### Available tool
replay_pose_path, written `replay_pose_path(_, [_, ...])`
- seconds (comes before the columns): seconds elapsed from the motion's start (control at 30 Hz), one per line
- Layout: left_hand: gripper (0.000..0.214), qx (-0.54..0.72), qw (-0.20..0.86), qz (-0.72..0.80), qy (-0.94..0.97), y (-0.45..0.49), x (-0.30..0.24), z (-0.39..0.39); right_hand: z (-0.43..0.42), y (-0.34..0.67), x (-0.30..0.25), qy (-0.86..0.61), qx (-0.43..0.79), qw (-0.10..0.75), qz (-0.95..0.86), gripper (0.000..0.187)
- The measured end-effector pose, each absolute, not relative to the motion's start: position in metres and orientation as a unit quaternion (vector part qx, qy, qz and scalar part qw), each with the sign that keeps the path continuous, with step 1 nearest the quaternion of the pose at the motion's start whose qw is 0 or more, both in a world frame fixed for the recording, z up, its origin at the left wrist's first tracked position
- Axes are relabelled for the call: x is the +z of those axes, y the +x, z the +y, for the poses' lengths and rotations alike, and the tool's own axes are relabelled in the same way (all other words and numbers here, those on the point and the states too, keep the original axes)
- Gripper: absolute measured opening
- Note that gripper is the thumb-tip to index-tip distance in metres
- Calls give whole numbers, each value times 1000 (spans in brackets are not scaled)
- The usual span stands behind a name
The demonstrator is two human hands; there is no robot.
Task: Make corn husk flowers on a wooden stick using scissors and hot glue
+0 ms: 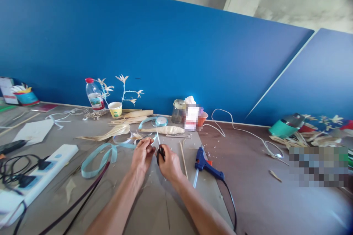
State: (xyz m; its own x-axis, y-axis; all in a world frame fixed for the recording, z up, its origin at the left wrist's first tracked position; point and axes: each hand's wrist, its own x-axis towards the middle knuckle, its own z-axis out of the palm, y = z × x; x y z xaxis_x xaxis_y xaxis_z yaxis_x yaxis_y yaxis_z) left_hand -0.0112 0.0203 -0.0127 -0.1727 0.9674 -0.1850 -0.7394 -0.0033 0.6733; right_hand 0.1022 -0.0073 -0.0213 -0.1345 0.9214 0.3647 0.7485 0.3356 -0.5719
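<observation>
My right hand (168,164) is closed on black-handled scissors (160,150), blades pointing up and away. My left hand (142,153) pinches the end of a light blue ribbon (99,157) close beside the blades. The ribbon loops off to the left across the brown table (248,191). A spool of the same ribbon (161,121) lies just beyond my hands, next to a pale corn-husk roll (167,130).
A blue glue gun (205,164) with its black cord lies right of my hands. A white power strip (41,174) and cables sit at left. Water bottle (95,95), yellow cup (115,109), glass jar (178,111), husk pieces and a thin stick (183,159) stand near the blue wall.
</observation>
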Motion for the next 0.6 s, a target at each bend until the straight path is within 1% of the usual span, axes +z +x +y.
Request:
replay_pose_path(0.1, [22, 692, 578, 377, 213, -14, -13, 22, -3, 111, -16, -596, 127, 353, -710, 33])
replay_pose_path(0.23, [26, 665, 508, 457, 303, -12, -15, 24, 6, 127, -13, -642, 91, 301, -699, 31])
replay_pose_path(0.4, [22, 610, 476, 507, 379, -12, -17, 26, 16, 143, -14, -709, 51, 223, -667, 36])
replay_pose_path(0.6, [27, 546, 467, 539, 439, -16, -21, 29, 22, 150, -15, -711, 41, 182, -678, 26])
